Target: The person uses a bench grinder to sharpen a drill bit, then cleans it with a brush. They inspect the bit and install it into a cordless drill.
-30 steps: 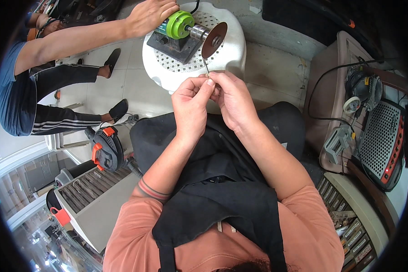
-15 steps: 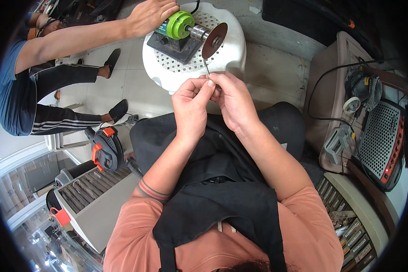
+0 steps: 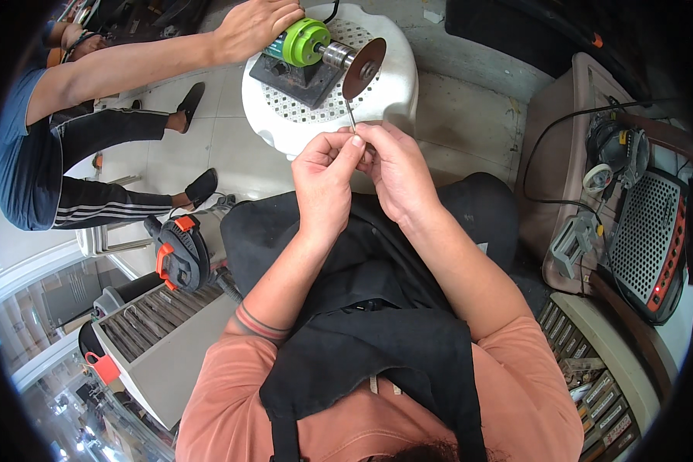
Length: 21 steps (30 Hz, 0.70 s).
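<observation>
My left hand (image 3: pixel 325 173) and my right hand (image 3: pixel 395 171) meet in front of the stool, fingers closed together on a thin metal rod (image 3: pixel 351 115). Its far tip reaches the lower edge of a brown cutting disc (image 3: pixel 364 69); whether they touch I cannot tell. The disc is mounted on the shaft of a green bench motor (image 3: pixel 306 42) with a dark base (image 3: pixel 308 86). That motor sits on a white plastic stool (image 3: pixel 273 131). Another person's hand (image 3: pixel 256 27) rests on the motor from the left. The rod's near end is hidden by my fingers.
The other person's legs (image 3: pixel 115 196) extend from the left. A black-and-orange vacuum head (image 3: pixel 183 254) stands by my left knee. At right are a beige bin (image 3: pixel 550 154), a black cable (image 3: pixel 525 173) and a speaker with a perforated grille (image 3: pixel 645 223).
</observation>
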Available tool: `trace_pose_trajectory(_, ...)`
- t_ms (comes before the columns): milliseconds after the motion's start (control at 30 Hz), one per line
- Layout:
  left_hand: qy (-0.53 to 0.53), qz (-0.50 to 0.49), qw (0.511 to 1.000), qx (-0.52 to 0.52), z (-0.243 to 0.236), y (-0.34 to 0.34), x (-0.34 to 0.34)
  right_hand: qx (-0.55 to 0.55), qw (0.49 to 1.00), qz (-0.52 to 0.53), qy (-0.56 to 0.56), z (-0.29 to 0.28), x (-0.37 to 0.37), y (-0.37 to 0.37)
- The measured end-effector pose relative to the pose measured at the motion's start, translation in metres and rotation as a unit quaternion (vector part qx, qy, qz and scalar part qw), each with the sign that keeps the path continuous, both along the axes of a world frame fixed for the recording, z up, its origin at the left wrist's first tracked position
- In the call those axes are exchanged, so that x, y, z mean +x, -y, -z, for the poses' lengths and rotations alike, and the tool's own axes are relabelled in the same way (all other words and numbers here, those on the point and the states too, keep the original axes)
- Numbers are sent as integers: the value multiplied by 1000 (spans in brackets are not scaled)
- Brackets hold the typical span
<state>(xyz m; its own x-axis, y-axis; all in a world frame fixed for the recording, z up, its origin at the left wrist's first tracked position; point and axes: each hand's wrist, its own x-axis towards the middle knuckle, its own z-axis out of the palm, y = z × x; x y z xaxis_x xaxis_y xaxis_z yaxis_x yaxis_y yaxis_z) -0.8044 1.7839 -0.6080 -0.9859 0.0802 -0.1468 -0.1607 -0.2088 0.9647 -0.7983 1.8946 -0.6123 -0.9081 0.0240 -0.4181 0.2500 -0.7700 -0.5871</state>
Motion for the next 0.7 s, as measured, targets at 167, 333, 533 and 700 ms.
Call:
trace_pose_trajectory(167, -5, 1, 1000, 1, 2, 1, 1, 2, 1000, -2, -4, 1, 1, -1)
trace_pose_trajectory(333, -9, 4, 1000, -2, 2, 2, 0, 4, 1000, -1, 1, 2, 0, 0)
trace_pose_trajectory(533, -3, 1, 1000, 5, 2, 2, 0, 3, 1000, -6, -8, 4, -1, 0)
trace_pose_trajectory(700, -3, 2, 1000, 0, 1, 1, -1, 6, 1000, -5, -4, 2, -2, 0)
